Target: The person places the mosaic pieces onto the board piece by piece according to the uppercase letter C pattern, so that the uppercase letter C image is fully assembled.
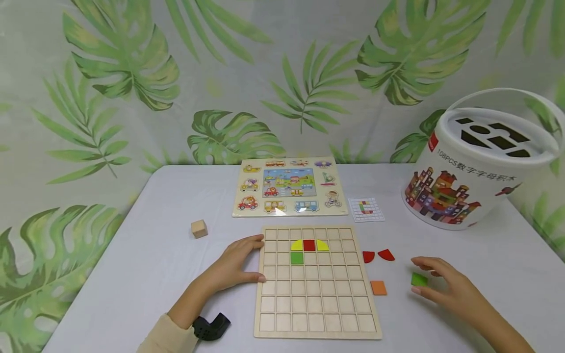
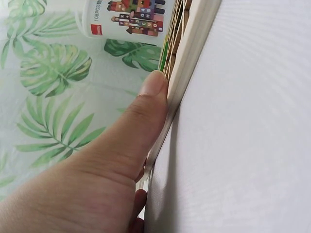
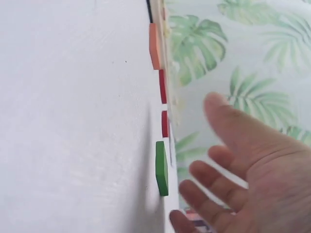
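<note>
A wooden grid board (image 1: pixel 315 294) lies in the middle of the white table. Its upper rows hold a red square (image 1: pixel 309 245) between two yellow quarter pieces, with a green square (image 1: pixel 297 258) below the left one. My left hand (image 1: pixel 253 259) rests against the board's left edge; in the left wrist view the thumb (image 2: pixel 148 107) presses on that edge (image 2: pixel 194 43). My right hand (image 1: pixel 425 280) hovers around a loose green square tile (image 1: pixel 419 279) on the table. In the right wrist view its fingers (image 3: pixel 218 167) are spread and stand apart from the tile (image 3: pixel 162 167).
An orange square (image 1: pixel 378 288) and two red quarter pieces (image 1: pixel 368 256) (image 1: pixel 386 254) lie right of the board. Behind are a pattern card (image 1: pixel 366 209), a vehicle puzzle (image 1: pixel 289 186) and a white bucket (image 1: pixel 476 166). A wooden cube (image 1: pixel 199 228) sits at the left.
</note>
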A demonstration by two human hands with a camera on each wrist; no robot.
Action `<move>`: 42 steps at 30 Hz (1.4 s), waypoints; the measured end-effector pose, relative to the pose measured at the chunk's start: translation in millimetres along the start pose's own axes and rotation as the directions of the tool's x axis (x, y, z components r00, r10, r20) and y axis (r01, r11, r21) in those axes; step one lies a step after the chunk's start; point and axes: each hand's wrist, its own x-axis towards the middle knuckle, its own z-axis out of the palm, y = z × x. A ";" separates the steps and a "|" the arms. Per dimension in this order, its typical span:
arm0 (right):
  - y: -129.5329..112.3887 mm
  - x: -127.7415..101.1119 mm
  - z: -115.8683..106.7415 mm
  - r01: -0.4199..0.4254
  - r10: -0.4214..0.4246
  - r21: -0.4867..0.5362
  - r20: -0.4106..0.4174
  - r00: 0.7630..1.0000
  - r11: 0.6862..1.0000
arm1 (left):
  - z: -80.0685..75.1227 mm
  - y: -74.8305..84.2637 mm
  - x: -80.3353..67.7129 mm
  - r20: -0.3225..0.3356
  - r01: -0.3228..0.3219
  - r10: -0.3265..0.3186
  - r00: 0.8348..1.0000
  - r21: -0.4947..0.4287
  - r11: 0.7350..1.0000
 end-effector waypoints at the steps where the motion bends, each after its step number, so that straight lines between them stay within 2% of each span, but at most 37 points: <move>1: 3.0 -2.7 0.3 -0.012 0.012 -0.006 0.009 1.000 1.000 | -0.2 0.2 0.3 -0.001 -0.001 0.001 1.000 0.003 1.000; 10: 17.5 -13.1 4.7 -0.062 0.063 -0.014 0.059 0.996 0.998 | 0.6 -0.5 0.5 0.003 0.000 0.000 1.000 0.008 1.000; 19: 13.0 -9.6 8.0 -0.140 0.146 -0.066 0.092 0.985 0.988 | 0.5 -1.4 -0.5 -0.004 -0.003 0.003 1.000 0.001 1.000; 24: 8.8 -8.3 8.5 -0.148 0.156 -0.081 0.101 0.983 0.986 | 1.3 -2.0 -0.3 -0.010 -0.010 0.010 1.000 0.003 1.000; 34: -20.4 2.2 7.4 -0.017 0.016 -0.040 -0.011 1.000 0.999 | 1.8 -2.8 0.1 -0.011 -0.012 0.012 1.000 -0.002 1.000; 39: -44.9 17.7 11.5 0.082 -0.081 0.011 -0.066 0.995 0.997 | 1.8 -2.8 -0.3 -0.010 -0.009 0.009 1.000 0.001 1.000; 42: -60.1 29.1 15.6 0.171 -0.167 0.055 -0.077 0.983 0.984 | 1.5 -2.6 -0.1 -0.009 -0.007 0.007 1.000 0.003 1.000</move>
